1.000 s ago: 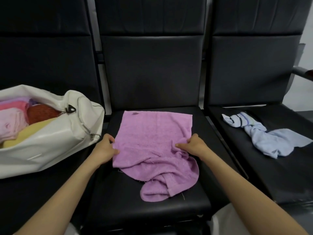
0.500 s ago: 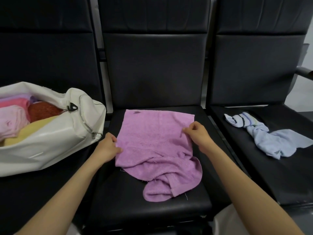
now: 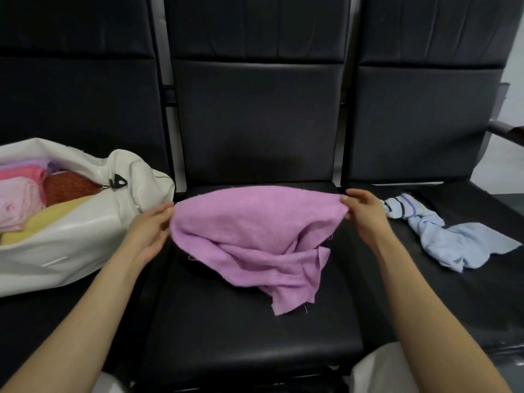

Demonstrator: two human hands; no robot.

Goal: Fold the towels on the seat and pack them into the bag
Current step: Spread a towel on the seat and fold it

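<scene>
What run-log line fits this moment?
purple towel: top edge raised | left hand: pinches left corner | right hand: pinches right corner | blue towel: crumpled | white bag: open

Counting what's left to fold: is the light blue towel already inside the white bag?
No, the light blue towel lies crumpled on the right-hand seat, apart from the white bag.

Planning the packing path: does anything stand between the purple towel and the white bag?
Nothing visible does. The left hand and right hand hold the purple towel over the middle seat; the open white bag lies just left.
</scene>
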